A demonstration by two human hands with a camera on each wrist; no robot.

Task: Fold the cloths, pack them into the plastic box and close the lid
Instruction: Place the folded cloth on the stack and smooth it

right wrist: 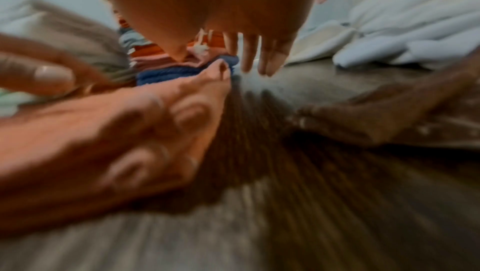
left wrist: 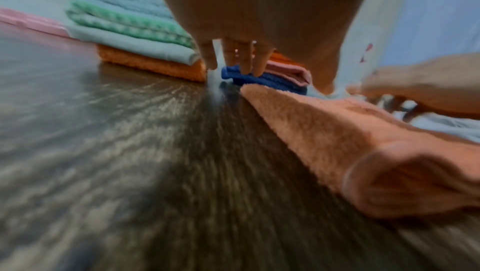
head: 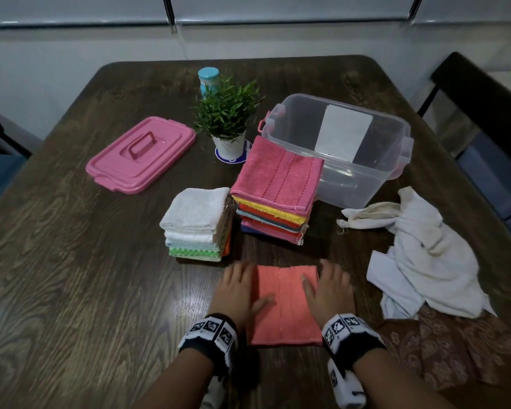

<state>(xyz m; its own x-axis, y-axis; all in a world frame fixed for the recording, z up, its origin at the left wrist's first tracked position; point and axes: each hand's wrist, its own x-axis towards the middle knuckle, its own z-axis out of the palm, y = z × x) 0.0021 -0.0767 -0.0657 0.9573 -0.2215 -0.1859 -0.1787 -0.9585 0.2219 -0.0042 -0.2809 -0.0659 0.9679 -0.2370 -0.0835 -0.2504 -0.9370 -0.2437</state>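
Observation:
A folded salmon cloth [head: 286, 305] lies on the dark wooden table [head: 86, 276] near the front edge. My left hand [head: 239, 287] sits at its left side with straight fingers and the thumb on the cloth. My right hand [head: 328, 287] lies flat over its right side. In the left wrist view the salmon cloth [left wrist: 350, 138] runs to the right under my left hand [left wrist: 233, 57]. Two stacks of folded cloths stand beyond: a white-topped stack [head: 198, 222] and a pink-topped stack [head: 275, 190]. The clear plastic box [head: 345, 149] stands open at the back right, its pink lid [head: 142, 154] at the left.
A heap of unfolded white cloths [head: 419, 252] lies to the right, a brown patterned cloth [head: 455, 346] in front of it. A small potted plant [head: 227, 119] and a blue-capped bottle [head: 208, 79] stand at the back. A dark chair [head: 484, 95] is at the right.

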